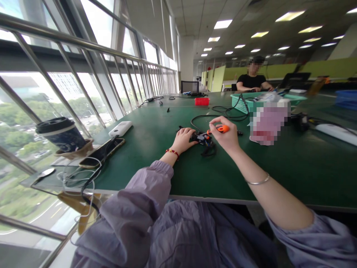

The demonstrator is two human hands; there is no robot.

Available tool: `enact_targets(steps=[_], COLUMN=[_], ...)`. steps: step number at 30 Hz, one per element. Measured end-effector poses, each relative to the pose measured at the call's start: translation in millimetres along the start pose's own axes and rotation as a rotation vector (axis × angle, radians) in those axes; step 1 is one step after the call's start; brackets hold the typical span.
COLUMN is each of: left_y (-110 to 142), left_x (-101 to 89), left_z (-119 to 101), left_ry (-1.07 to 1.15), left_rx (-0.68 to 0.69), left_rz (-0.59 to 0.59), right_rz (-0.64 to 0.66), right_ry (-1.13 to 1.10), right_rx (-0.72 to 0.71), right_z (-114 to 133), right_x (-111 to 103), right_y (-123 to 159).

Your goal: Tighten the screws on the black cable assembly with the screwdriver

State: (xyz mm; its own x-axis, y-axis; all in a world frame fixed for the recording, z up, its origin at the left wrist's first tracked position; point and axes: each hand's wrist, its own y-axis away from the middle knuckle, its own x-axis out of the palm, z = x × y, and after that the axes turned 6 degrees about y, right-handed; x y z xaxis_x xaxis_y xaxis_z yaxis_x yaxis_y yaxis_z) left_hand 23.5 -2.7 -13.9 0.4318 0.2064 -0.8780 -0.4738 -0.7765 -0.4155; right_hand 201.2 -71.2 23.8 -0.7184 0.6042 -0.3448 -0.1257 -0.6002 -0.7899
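A small black device with loose wires (pixel 205 140) lies on the green table in front of me. My left hand (pixel 184 140) grips its left side, thumb nearest me and fingers along the far side. My right hand (pixel 225 137) pinches a screwdriver (pixel 222 128) with an orange handle. The screwdriver lies almost level, its shaft pointing left at the device's top. Whether the tip sits in a screw is too small to make out. A black strap or cable loop hangs from the device's near side onto the table.
To the left stand a lidded paper cup (pixel 61 134), a phone (pixel 102 153), a white power bank (pixel 120 128) and tangled cables. Farther off are a red box (pixel 202 101) and a green basket (pixel 240 103). A pink package (pixel 269 124) stands right. Another person (pixel 251 80) sits across the table.
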Motion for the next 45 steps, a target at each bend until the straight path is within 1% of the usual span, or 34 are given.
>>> enact_targets(steps=[1, 4, 6, 11, 14, 18, 19, 21, 23, 25, 27, 30, 32, 34, 36, 39, 40, 43, 45], left_y=[0, 0, 1, 2, 3, 3, 3, 3, 3, 4, 4, 5, 6, 7, 8, 8, 8, 7, 7], left_x=[0.0, -0.7, -1.3, -2.3, -2.2, -1.3, -1.0, -0.4, -0.1, 0.1, 0.1, 0.1, 0.0, -0.2, -0.5, -0.9, -1.0, -1.0, -0.8], left_z=[0, -2, -2, -5, -6, -4, -4, -3, -2, -1, -1, -1, 0, 0, 0, 1, 1, 2, 3], left_ry=[-0.003, -0.014, -0.025, -0.046, -0.038, -0.014, -0.006, 0.006, 0.01, 0.012, 0.014, 0.007, 0.003, 0.004, 0.006, 0.01, 0.01, 0.007, 0.007], left_rx=[-0.004, -0.007, -0.011, -0.045, -0.045, -0.039, -0.038, -0.038, -0.041, -0.043, -0.04, -0.037, -0.039, -0.036, -0.026, -0.016, -0.016, -0.015, -0.014], left_rz=[-0.005, -0.015, -0.02, -0.034, -0.029, -0.023, -0.023, -0.021, -0.02, -0.019, -0.018, -0.011, -0.003, 0.004, 0.009, 0.012, 0.013, 0.019, 0.018], right_rz=[-0.013, -0.105, -0.133, -0.068, -0.071, -0.14, -0.145, -0.135, -0.108, -0.08, -0.095, -0.147, -0.115, -0.111, -0.066, 0.019, 0.014, -0.067, -0.092], right_ry=[-0.008, -0.015, -0.002, 0.048, 0.017, -0.032, -0.038, -0.019, 0.002, -0.001, -0.012, -0.046, -0.071, -0.059, -0.051, -0.071, -0.073, -0.068, -0.068], right_rx=[-0.013, -0.067, -0.066, 0.051, 0.006, -0.109, -0.104, -0.045, 0.017, 0.04, 0.014, -0.084, -0.085, -0.01, 0.046, 0.038, 0.028, -0.005, -0.003], right_z=[0, -1, -1, 1, 1, 0, 0, 1, 2, 3, 3, -1, -3, -3, -1, 3, 4, 3, 2], right_x=[1, 5, 6, 3, 3, 4, 4, 2, 0, -1, -1, 0, 0, -1, -3, -5, -5, -3, -1], right_y=[0, -2, -3, -1, -1, -3, -3, -3, -2, -2, -3, -4, -5, -5, -6, -5, -5, -5, -4])
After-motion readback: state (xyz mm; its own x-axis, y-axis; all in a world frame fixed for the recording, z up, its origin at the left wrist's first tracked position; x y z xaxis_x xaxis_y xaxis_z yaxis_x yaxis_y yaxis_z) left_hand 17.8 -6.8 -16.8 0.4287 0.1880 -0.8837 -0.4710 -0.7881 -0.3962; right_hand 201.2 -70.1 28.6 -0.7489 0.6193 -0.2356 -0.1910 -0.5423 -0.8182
